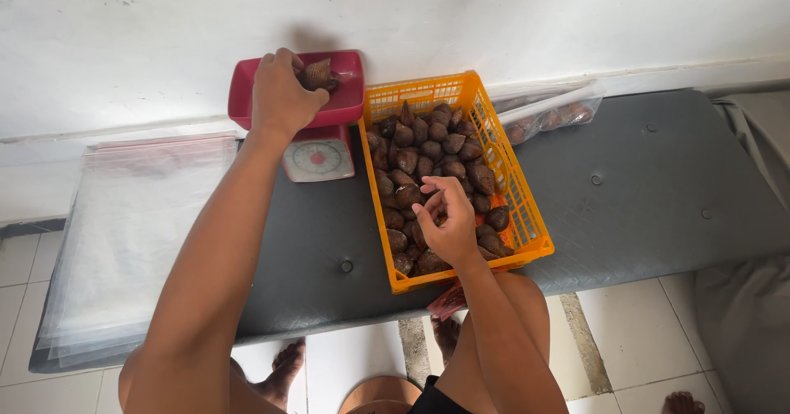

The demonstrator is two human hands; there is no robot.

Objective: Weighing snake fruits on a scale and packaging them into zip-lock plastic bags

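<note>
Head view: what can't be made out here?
- Scale dial: reading too small.
- Red scale pan: contents mostly hidden by the left hand.
- Bagged fruit: blurred by the plastic.
- Orange crate: the right hand covers the fruit beneath.

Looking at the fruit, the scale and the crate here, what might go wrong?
1. The left hand holds a brown scaly fruit over the red scale pan. The pan is wider than the small dial scale beneath it, so leaning on its rim might tip it.
2. The orange crate sits near the grey mat's front edge. A tug from the right hand digging in the fruit pile might slide it off.
</note>
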